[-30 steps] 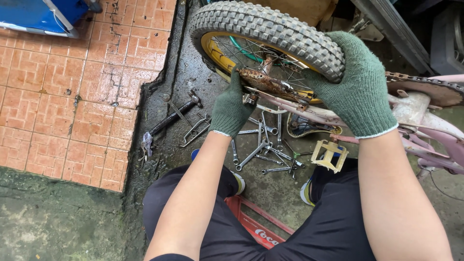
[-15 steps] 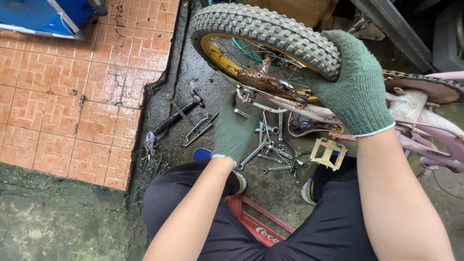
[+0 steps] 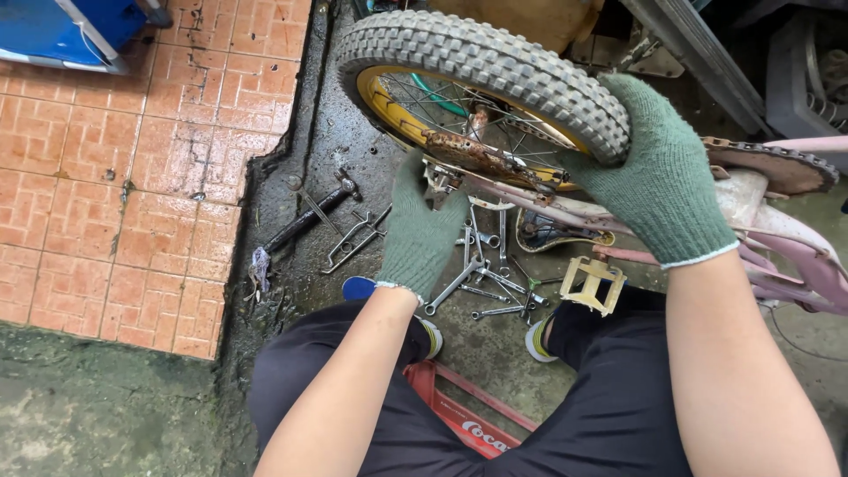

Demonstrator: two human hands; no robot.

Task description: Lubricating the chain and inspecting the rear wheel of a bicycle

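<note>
A small bicycle wheel (image 3: 477, 62) with a knobby grey tyre and a yellow rim sits in a pink frame (image 3: 795, 256) turned upside down. My right hand (image 3: 654, 185), in a green knit glove, grips the tyre at its near right side. My left hand (image 3: 420, 230), also gloved, rests with fingers apart at the rusty axle end (image 3: 473, 155), just below the hub. Whether it holds anything is hidden by the glove. Several wrenches (image 3: 481, 283) lie on the wet concrete beneath the wheel.
A hammer (image 3: 309, 212) and a wire bracket (image 3: 353, 238) lie left of the wrenches. A yellow pedal (image 3: 592, 284) hangs near my right knee. Red tiled floor (image 3: 132, 177) spreads to the left, with a blue box (image 3: 79, 26) at the far corner. A red crate (image 3: 459, 415) sits under me.
My left hand dropped from the axle toward the wrenches, then came back up to the axle end. My right hand has stayed on the tyre.
</note>
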